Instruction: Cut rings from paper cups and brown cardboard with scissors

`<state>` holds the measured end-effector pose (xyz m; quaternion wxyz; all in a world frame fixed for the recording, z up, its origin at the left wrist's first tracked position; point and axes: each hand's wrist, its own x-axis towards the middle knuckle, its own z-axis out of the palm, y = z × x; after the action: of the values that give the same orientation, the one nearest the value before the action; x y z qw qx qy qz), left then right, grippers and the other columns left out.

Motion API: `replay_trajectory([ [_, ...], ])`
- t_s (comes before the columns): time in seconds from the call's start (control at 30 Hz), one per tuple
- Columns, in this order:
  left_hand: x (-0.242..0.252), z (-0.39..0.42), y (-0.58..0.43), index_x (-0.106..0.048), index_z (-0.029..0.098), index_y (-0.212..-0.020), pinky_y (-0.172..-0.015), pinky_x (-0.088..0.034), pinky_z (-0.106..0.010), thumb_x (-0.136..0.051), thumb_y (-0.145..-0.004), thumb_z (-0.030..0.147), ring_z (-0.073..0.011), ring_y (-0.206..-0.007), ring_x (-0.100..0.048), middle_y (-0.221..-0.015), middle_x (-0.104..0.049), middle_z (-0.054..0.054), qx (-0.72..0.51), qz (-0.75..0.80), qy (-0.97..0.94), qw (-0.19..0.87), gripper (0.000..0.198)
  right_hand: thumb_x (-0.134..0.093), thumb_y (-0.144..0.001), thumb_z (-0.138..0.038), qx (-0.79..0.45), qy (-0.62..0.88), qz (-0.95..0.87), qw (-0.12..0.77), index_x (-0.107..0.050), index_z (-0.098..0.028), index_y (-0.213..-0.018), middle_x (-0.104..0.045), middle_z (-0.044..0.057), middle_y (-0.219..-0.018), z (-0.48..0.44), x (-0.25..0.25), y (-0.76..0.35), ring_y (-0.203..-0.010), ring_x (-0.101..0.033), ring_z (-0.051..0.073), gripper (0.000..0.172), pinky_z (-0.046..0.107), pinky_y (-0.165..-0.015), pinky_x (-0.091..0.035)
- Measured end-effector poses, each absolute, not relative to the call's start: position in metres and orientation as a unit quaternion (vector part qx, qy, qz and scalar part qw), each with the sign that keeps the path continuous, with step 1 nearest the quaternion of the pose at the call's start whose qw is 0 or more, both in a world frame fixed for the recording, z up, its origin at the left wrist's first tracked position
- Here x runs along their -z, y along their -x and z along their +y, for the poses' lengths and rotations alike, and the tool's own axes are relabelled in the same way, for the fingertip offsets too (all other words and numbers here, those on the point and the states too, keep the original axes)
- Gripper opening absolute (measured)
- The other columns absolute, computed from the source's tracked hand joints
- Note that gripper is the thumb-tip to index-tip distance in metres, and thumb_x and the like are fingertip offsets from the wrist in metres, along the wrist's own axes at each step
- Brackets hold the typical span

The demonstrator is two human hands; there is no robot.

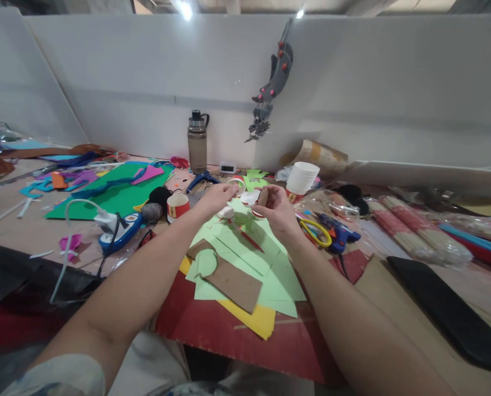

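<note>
My right hand is closed around a small brown cardboard piece, its fingertips by a white and red paper cup. My left hand is closed too, fingertips pressed together beside a cut red-and-white cup ring; whatever they pinch is hidden. Under both hands lie light green paper sheets with a red pencil on them. Nearer me are a brown cardboard strip and a round green paper cutout.
A red paper cup and a blue power strip are at left. A bottle stands by the wall. To the right are stacked white cups, yellow-handled scissors, a blue glue gun and a black phone.
</note>
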<state>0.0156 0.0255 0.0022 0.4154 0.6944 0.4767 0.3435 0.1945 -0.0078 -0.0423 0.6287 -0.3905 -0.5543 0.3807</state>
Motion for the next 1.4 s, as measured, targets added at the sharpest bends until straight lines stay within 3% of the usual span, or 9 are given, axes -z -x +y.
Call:
replay_trajectory([
  [0.1,-0.003,0.021,-0.018,-0.065,0.011,-0.089,-0.065,-0.05,-0.027,-0.056,-0.089,0.038,-0.0163,-0.074,-0.067,-0.088,-0.07,-0.013,-0.34,0.399,-0.576,0.627,0.028,-0.074,-0.06,-0.031,-0.369,0.396,-0.571,0.617,-0.041,-0.026,-0.106,-0.06,0.007,-0.124,-0.01,0.039,-0.191,-0.104,-0.062,0.02,0.056,0.039,-0.088,-0.052],
  [0.2,-0.002,0.022,-0.018,-0.064,0.009,-0.081,-0.062,-0.05,-0.023,-0.062,-0.086,0.025,-0.0104,-0.061,-0.062,-0.073,-0.068,-0.01,-0.347,0.382,-0.516,0.684,0.017,-0.075,-0.06,-0.032,-0.368,0.4,-0.576,0.61,-0.042,-0.026,-0.105,-0.06,0.007,-0.124,-0.01,0.04,-0.192,-0.103,-0.062,0.02,0.057,0.038,-0.088,-0.052],
  [0.33,0.002,0.029,-0.013,-0.066,0.01,-0.086,-0.061,-0.05,-0.022,-0.065,-0.084,0.018,-0.0096,-0.06,-0.062,-0.071,-0.068,-0.006,-0.395,0.399,-0.501,0.658,0.008,-0.077,-0.059,-0.032,-0.322,0.461,-0.558,0.61,-0.051,-0.022,-0.107,-0.063,0.007,-0.111,-0.008,0.039,-0.199,-0.092,-0.062,0.019,0.056,0.038,-0.083,-0.052],
  [0.47,0.004,0.03,-0.012,-0.067,0.012,-0.094,-0.061,-0.051,-0.023,-0.07,-0.08,0.017,-0.009,-0.058,-0.061,-0.069,-0.067,-0.004,-0.396,0.421,-0.524,0.626,0.016,-0.077,-0.063,-0.037,-0.224,0.52,-0.586,0.579,-0.059,-0.02,-0.113,-0.061,0.009,-0.113,-0.012,0.032,-0.204,-0.085,-0.06,0.018,0.056,0.038,-0.078,-0.052],
  [0.77,0.002,0.021,-0.022,-0.068,0.011,-0.095,-0.067,-0.052,-0.027,-0.072,-0.077,0.016,-0.0093,-0.059,-0.061,-0.065,-0.065,-0.001,-0.366,0.406,-0.568,0.615,0.019,-0.078,-0.069,-0.044,-0.118,0.514,-0.69,0.495,-0.064,-0.022,-0.117,-0.053,0.011,-0.113,-0.018,0.031,-0.199,-0.098,-0.055,0.025,0.054,0.042,-0.08,-0.053],
  [1.2,0.012,0.03,-0.017,-0.068,0.013,-0.099,-0.059,-0.052,-0.025,-0.076,-0.074,0.026,-0.0092,-0.053,-0.061,-0.072,-0.07,-0.004,-0.342,0.417,-0.587,0.605,0.029,-0.078,-0.066,-0.048,-0.17,0.528,-0.674,0.489,-0.063,-0.02,-0.114,-0.056,0.012,-0.115,-0.014,0.035,-0.2,-0.087,-0.06,0.022,0.058,0.039,-0.071,-0.055],
  [1.4,0.01,0.02,-0.022,-0.066,0.013,-0.106,-0.051,-0.046,-0.026,-0.076,-0.073,0.034,-0.0119,-0.047,-0.058,-0.077,-0.072,-0.007,-0.292,0.502,-0.685,0.441,0.041,-0.077,-0.066,-0.053,-0.155,0.549,-0.652,0.5,-0.063,-0.017,-0.115,-0.061,0.012,-0.107,-0.013,0.035,-0.204,-0.085,-0.061,0.022,0.062,0.041,-0.073,-0.054],
])
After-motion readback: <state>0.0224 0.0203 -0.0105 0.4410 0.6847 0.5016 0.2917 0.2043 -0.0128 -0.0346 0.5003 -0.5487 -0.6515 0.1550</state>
